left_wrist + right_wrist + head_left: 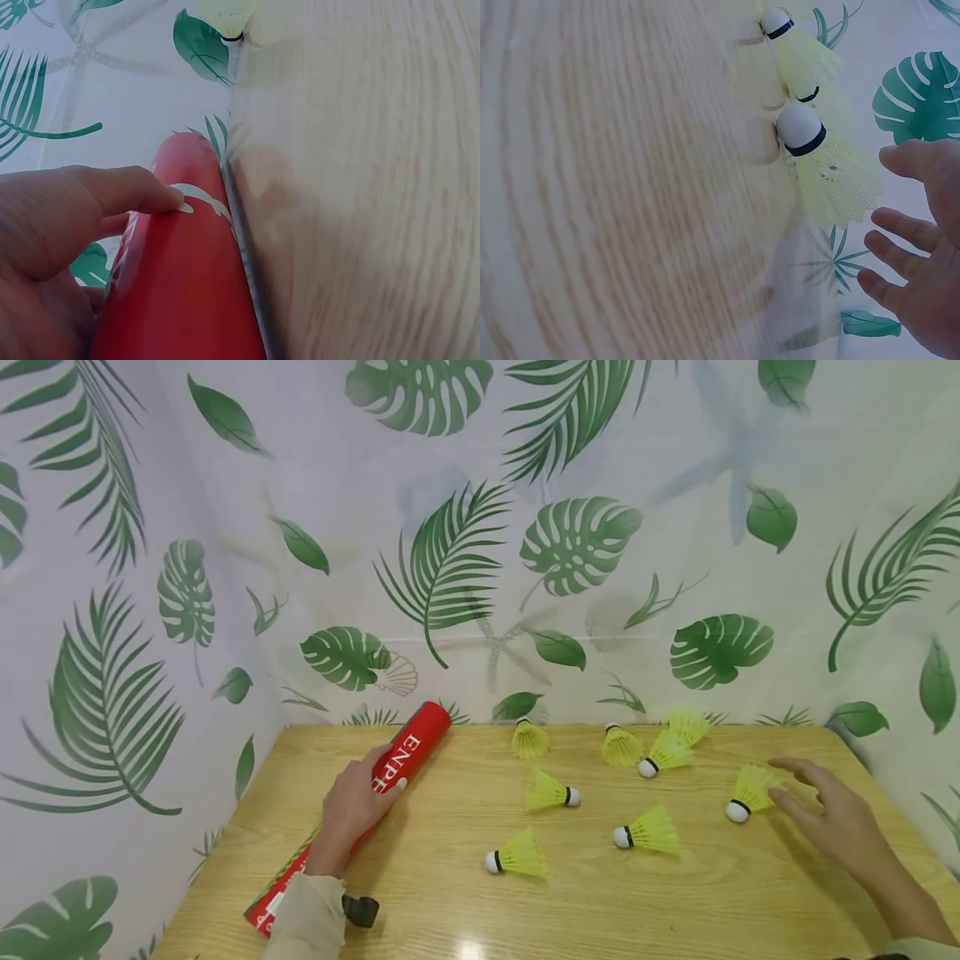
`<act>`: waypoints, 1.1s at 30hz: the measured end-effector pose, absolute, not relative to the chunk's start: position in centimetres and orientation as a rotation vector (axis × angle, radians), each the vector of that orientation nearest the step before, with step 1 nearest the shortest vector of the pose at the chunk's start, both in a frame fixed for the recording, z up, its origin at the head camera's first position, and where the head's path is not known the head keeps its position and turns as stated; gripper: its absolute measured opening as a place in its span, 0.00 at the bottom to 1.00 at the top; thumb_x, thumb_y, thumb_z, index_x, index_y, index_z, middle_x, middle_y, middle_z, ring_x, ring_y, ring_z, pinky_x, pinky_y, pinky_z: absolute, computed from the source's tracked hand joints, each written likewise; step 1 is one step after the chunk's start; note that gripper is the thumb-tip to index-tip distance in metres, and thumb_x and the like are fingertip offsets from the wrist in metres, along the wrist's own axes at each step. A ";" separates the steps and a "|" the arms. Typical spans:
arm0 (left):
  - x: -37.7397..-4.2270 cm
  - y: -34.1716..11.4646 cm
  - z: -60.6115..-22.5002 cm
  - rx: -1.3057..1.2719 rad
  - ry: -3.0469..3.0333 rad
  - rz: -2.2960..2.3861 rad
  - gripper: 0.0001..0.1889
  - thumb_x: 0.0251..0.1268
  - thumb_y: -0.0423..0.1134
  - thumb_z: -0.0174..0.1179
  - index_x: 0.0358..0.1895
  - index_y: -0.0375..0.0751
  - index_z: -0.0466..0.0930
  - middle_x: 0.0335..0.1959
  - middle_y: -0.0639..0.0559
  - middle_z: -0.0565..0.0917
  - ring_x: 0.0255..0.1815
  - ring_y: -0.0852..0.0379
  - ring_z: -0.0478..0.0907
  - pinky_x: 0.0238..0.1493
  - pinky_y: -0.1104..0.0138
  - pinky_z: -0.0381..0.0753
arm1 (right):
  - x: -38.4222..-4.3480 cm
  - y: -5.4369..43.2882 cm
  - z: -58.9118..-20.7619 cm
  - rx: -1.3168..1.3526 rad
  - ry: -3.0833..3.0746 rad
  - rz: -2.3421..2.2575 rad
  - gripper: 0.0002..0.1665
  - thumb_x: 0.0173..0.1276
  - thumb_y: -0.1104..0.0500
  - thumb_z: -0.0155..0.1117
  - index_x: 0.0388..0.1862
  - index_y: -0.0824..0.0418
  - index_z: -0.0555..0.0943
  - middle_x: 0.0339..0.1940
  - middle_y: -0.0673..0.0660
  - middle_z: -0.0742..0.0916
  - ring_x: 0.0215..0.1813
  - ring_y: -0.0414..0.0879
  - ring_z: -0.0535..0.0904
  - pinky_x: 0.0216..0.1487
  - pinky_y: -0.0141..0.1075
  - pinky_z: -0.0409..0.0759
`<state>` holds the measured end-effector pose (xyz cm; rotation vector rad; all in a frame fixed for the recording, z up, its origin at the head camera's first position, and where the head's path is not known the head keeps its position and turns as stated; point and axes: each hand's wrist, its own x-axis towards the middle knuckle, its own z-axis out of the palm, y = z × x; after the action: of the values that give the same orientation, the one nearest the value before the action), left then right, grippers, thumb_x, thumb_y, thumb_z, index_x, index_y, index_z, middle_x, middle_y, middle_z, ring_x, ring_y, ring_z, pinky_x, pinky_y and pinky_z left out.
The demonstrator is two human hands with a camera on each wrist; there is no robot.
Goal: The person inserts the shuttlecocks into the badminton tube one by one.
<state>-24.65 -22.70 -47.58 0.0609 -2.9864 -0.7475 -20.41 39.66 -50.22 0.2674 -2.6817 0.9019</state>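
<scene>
Gripping the tube [422, 731] with my left hand [356, 802], I hold my right hand [838, 820] spread beside a shuttlecock [750, 788] that likely wants a light pinch.

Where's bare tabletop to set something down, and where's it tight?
Free: table between the red tube and the nearest shuttlecock; also the front strip left of the right forearm. Tight: back, right of centre, three shuttlecocks bunched by the leaf-print backdrop.
</scene>
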 end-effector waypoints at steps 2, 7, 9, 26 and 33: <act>-24.6 -22.6 -47.3 0.041 -2.973 -0.759 0.38 0.64 0.49 0.68 0.77 0.53 0.65 0.60 0.37 0.78 0.56 0.40 0.76 0.53 0.41 0.77 | -20.4 39.6 -50.2 0.253 -2.694 0.912 0.26 0.78 0.59 0.60 0.70 0.69 0.71 0.67 0.78 0.75 0.58 0.76 0.70 0.50 0.71 0.69; -24.7 -22.2 -46.3 -0.055 -2.884 -0.801 0.38 0.64 0.50 0.69 0.76 0.53 0.66 0.60 0.39 0.78 0.57 0.41 0.76 0.54 0.41 0.76 | -20.3 39.6 -50.2 0.221 -2.702 0.966 0.26 0.79 0.58 0.60 0.70 0.68 0.71 0.68 0.77 0.74 0.62 0.62 0.73 0.50 0.72 0.69; -24.7 -22.0 -45.9 -0.103 -2.841 -0.811 0.37 0.64 0.50 0.69 0.76 0.52 0.66 0.60 0.39 0.78 0.56 0.42 0.76 0.54 0.42 0.77 | -20.3 39.6 -50.3 0.214 -2.699 0.974 0.26 0.79 0.57 0.60 0.70 0.67 0.71 0.68 0.76 0.74 0.62 0.56 0.73 0.51 0.72 0.70; -24.4 -20.7 -42.8 -0.397 -2.467 -0.962 0.37 0.64 0.46 0.70 0.76 0.57 0.67 0.64 0.45 0.77 0.55 0.46 0.77 0.48 0.46 0.83 | -20.3 39.5 -50.5 0.238 -2.622 0.959 0.16 0.74 0.62 0.65 0.58 0.65 0.79 0.50 0.40 0.81 0.49 0.11 0.65 0.43 0.13 0.67; -24.2 -20.2 -41.4 -0.520 -2.355 -1.121 0.38 0.61 0.39 0.72 0.75 0.51 0.68 0.63 0.46 0.77 0.57 0.48 0.76 0.50 0.47 0.81 | -19.8 39.0 -50.3 0.219 -2.608 0.917 0.10 0.70 0.69 0.66 0.50 0.66 0.84 0.40 0.59 0.89 0.40 0.14 0.72 0.37 0.15 0.73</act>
<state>-24.19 -20.19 -41.40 -0.5196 -2.3546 -1.1207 -19.85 39.00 -50.30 0.2194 -2.6078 0.9171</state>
